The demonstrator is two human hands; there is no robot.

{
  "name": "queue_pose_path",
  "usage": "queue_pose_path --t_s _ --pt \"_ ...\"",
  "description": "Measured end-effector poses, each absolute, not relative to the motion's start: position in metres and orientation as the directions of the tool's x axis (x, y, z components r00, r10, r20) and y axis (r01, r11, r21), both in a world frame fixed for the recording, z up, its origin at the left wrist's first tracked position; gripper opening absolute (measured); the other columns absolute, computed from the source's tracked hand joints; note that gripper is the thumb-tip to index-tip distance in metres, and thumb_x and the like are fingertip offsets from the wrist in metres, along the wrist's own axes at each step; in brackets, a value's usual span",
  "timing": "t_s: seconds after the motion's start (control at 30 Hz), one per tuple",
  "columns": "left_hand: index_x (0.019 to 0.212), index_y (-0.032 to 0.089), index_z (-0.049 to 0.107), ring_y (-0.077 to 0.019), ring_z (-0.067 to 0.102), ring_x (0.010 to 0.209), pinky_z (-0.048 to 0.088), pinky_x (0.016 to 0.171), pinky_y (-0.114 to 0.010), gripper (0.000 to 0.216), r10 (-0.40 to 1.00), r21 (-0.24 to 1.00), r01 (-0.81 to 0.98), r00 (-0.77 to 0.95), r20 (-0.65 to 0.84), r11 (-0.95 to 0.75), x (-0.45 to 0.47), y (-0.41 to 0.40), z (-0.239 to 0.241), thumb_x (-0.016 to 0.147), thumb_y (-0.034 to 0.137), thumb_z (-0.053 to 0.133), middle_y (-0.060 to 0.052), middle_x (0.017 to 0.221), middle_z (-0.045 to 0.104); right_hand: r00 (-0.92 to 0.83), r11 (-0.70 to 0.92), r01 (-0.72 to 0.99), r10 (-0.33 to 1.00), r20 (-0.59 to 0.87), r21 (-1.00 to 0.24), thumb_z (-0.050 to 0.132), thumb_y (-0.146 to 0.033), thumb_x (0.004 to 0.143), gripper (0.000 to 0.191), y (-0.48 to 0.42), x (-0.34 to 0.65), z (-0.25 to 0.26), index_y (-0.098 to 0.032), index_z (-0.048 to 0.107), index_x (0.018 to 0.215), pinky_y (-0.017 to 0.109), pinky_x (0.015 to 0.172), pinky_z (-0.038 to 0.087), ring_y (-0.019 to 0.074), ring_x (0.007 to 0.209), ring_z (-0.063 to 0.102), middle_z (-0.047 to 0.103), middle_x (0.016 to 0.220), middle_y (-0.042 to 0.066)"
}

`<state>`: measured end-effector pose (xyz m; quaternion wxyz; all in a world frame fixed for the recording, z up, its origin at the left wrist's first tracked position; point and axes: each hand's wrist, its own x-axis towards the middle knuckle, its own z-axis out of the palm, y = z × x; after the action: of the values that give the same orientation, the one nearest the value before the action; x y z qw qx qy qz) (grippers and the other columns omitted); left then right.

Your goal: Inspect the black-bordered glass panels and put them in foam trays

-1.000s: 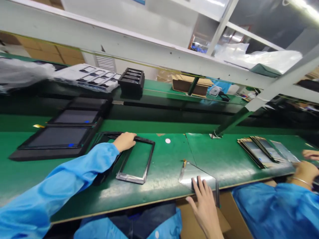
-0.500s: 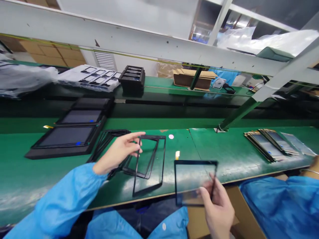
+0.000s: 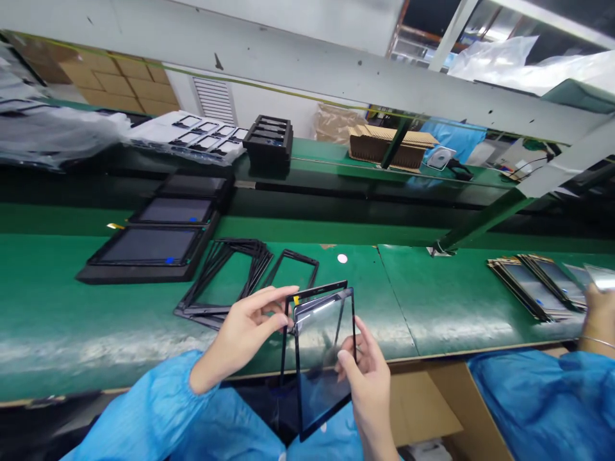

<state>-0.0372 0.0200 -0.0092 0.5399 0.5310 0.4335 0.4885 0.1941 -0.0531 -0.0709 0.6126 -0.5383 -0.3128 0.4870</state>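
Between thumb and fingers, my left hand (image 3: 259, 317) pinches the upper left side of a thin black rectangular frame (image 3: 284, 349). My right hand (image 3: 364, 365) grips the right edge of a black-bordered clear glass panel (image 3: 319, 358), tilted upright in front of the frame. The panel overlaps the frame, and I cannot tell whether they touch. A small yellow tab (image 3: 296, 299) shows near the panel's top left corner. Just beyond my left hand lie a loose stack of black frames (image 3: 206, 278) and a single black frame (image 3: 314, 274) on the green bench.
A black tray with dark screens (image 3: 144, 246) rests at the left of the green bench (image 3: 362, 288). Stacked panels (image 3: 531, 285) lie at the right, beside another person's hand (image 3: 600, 314). An open cardboard box (image 3: 423, 406) stands below the bench edge. A slanted post (image 3: 485, 221) rises behind.
My right hand has brought the glass panel left and turned it upright in front of the frame. My left hand has moved the frame nearer to me. Another person's hand now shows at the right.
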Motion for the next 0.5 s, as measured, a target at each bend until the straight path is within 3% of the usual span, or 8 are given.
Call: queue_pose_path --t_s 0.5 --pt "0.133 0.02 0.08 -0.0177 0.074 0.073 0.062 0.063 -0.023 0.053 0.974 0.948 -0.258 0.175 -0.144 0.187 -0.0319 0.0135 -0.012 0.082 0.03 0.091 -0.007 0.083 0.08 0.379 -0.096 -0.181 0.911 -0.16 -0.979 0.087 -0.037 0.086 0.068 -0.0606 0.1849 -0.0625 -0.028 0.064 0.15 0.022 0.052 0.056 0.0132 0.066 0.063 0.069 0.092 0.0"
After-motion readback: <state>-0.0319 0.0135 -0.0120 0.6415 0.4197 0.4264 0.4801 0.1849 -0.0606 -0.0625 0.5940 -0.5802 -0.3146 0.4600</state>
